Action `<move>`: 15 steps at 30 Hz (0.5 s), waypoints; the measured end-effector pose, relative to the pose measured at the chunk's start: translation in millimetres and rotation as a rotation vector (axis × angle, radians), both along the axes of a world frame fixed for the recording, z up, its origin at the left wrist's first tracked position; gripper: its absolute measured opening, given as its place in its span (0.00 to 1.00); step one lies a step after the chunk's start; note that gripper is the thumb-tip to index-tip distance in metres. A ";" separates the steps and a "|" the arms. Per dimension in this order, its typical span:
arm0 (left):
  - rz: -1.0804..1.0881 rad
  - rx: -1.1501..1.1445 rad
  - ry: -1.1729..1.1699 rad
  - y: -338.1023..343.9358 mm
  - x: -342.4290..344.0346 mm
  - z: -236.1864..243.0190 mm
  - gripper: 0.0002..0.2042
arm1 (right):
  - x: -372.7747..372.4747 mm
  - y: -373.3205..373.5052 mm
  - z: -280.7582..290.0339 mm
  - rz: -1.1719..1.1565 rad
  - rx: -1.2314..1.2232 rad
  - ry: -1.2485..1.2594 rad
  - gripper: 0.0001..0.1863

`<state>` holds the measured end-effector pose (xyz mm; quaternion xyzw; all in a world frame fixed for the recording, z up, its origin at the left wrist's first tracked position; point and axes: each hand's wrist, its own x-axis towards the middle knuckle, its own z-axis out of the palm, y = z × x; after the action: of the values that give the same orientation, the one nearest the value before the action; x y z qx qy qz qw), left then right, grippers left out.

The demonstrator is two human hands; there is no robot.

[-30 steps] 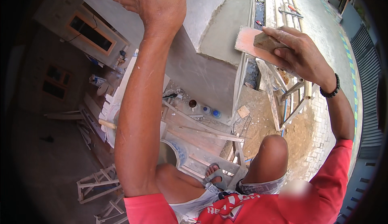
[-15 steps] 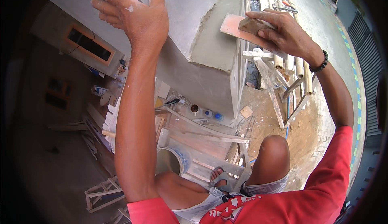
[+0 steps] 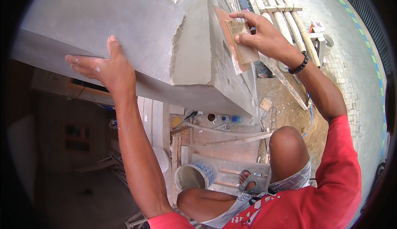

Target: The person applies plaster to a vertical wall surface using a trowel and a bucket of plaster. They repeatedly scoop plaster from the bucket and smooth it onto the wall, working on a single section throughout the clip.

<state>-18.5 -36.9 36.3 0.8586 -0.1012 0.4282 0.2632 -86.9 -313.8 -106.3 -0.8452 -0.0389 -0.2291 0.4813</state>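
My left hand rests along the lower edge of a smooth grey plastered beam, fingers stretched and thumb up, with pale smears on the skin. In my right hand is a plastering float, a thin orange-pink plate with a wooden block that I grip. The float stands nearly on edge along the right side face of the plastered corner; whether it touches all along cannot be seen. Between the hands runs a strip of rougher plaster with a ragged raised edge on its left.
Below me, a bucket stands by my bent leg among wooden scaffold boards. Bamboo poles lie on a timber support at the right, beside a paved lane. Small blue-topped containers sit at the wall's foot.
The float has swung from over the top strip to the corner's right side face and tilted steeply. My left hand has come down onto the beam's edge. The whole view has shifted.
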 end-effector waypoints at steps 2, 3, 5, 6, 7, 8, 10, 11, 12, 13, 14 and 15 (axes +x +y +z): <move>0.008 -0.001 0.004 -0.6 -0.1 0.6 0.50 | -30.9 26.0 -8.4 0.073 0.229 0.104 0.30; 0.015 -0.004 0.017 -2.3 0.7 0.5 0.50 | -36.2 35.8 -16.7 0.084 0.281 0.086 0.29; 0.027 -0.004 0.030 -2.2 2.6 0.2 0.50 | -35.5 50.2 -25.7 0.099 0.359 0.060 0.28; 0.030 -0.002 0.030 -1.2 3.7 0.0 0.50 | -32.6 58.1 -23.0 0.102 0.385 0.051 0.29; 0.032 0.000 0.030 -0.6 4.3 -0.1 0.50 | -31.1 64.3 -22.4 0.104 0.411 0.042 0.30; 0.031 -0.003 0.028 -0.9 4.9 0.6 0.50 | -30.4 69.2 -25.9 0.100 0.369 0.032 0.30; 0.032 -0.005 0.023 -2.2 4.9 0.7 0.49 | -30.1 82.4 -43.7 0.095 0.290 0.014 0.30; 0.005 -0.014 0.022 -0.8 4.2 1.0 0.50 | -38.0 86.2 -57.2 0.108 0.245 0.031 0.30; -0.023 -0.027 0.016 -1.4 2.3 2.2 0.50 | -48.4 88.5 -70.6 0.114 0.278 0.123 0.30; -0.054 -0.038 0.018 -1.5 0.9 1.4 0.51 | -59.4 85.9 -81.0 0.130 0.310 0.196 0.30; -0.053 -0.028 0.009 -1.4 1.8 0.3 0.51 | -64.7 84.8 -81.0 0.146 0.347 0.268 0.30; -0.053 -0.018 0.000 -0.7 3.2 -0.7 0.51 | -63.2 82.8 -78.3 0.131 0.419 0.225 0.29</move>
<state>-15.3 -37.6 35.6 0.8532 -0.1201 0.4220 0.2820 -150.1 -231.0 -184.6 -0.7428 0.0086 -0.1050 0.6612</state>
